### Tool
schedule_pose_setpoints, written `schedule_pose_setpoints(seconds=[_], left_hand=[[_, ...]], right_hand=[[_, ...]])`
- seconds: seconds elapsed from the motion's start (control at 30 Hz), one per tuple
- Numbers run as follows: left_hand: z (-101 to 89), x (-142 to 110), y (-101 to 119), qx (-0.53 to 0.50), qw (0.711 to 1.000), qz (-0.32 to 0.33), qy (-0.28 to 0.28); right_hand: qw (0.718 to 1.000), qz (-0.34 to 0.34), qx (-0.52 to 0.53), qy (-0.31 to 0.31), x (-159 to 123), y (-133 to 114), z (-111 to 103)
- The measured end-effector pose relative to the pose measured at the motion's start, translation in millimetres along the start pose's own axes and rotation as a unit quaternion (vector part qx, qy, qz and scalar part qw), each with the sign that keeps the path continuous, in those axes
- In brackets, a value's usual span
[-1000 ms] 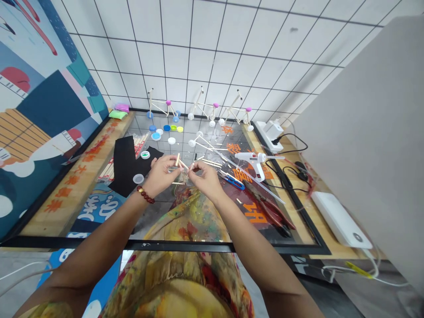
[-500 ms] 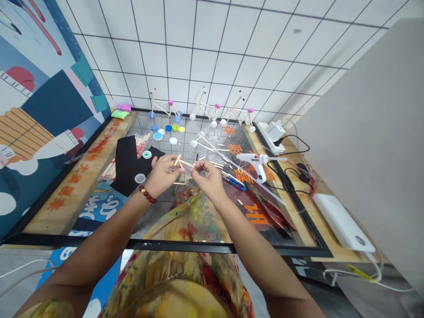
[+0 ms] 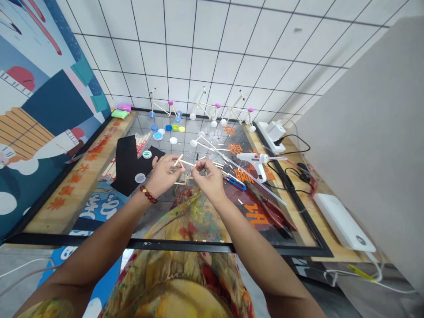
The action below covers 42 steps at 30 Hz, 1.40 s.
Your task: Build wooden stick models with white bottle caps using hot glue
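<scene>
My left hand (image 3: 165, 174) pinches a small frame of joined wooden sticks (image 3: 186, 163), held just above the glass tabletop (image 3: 159, 221). One short stick crosses the longer one near my left fingers. The thumb and fingers of my right hand (image 3: 208, 176) close on the frame's other end. Beyond my hands lies a stick piece with white bottle caps (image 3: 194, 143). Several tricycle-like stick models with cap wheels and purple seats, one of them a model (image 3: 205, 106) in the middle, stand along the wall.
To the right lie a white glue gun (image 3: 253, 162), a blue cutter (image 3: 236, 182), a clear glue stick (image 3: 265, 189) and red-handled pliers (image 3: 273, 214). A power strip (image 3: 271, 137) sits at the right edge. Black sheets (image 3: 125, 165) and loose caps (image 3: 173, 141) lie left and behind.
Both hands stay almost in place, still gripping the stick frame. The frame has shifted very slightly to the right; the tabletop things look unmoved.
</scene>
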<state>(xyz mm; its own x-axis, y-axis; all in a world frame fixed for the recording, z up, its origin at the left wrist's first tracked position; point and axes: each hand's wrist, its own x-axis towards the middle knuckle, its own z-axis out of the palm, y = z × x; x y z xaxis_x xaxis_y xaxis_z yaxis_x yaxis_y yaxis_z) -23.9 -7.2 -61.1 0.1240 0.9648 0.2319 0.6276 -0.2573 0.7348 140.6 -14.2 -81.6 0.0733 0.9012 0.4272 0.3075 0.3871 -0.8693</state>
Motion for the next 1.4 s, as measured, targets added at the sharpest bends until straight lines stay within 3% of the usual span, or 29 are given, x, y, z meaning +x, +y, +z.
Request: schedule_pose_setpoints(seconds=[0.1,0.2,0.33,0.4,0.77,1.0,1.17,1.4], left_hand=[[-2.7,2,-3,-0.028,1.0,-0.01,0.005],[-10.5,7,-8,-0.122,0.992,-0.015,0.008],[-23.4,12,-13,-0.305,0.95,-0.059,-0.041],[-28.4,13,-13,-0.346,0.932,-0.085,-0.066],[-36.8,14,-12,-0.334,0.934,-0.119,-0.035],[-39.4,12,-9,-0.326,0.936,-0.124,-0.053],[-41.8,11,-8,-0.313,0.939,-0.121,-0.072],[-39.0,8,-4,-0.29,0.952,-0.091,-0.021]], right_hand=[[1.0,0.005,-0.004,0.0,0,1,0],[1.0,0.004,-0.004,0.004,0,1,-1],[1.0,0.009,0.009,0.0,0,2,0],[1.0,0.02,0.018,-0.006,0,1,0],[0.985,0.099,0.136,-0.038,3,-8,-5],[0.982,0.101,0.16,-0.019,6,-3,0],[0.979,0.087,0.182,0.006,8,-4,3],[0.993,-0.007,0.111,0.047,9,-13,-5]])
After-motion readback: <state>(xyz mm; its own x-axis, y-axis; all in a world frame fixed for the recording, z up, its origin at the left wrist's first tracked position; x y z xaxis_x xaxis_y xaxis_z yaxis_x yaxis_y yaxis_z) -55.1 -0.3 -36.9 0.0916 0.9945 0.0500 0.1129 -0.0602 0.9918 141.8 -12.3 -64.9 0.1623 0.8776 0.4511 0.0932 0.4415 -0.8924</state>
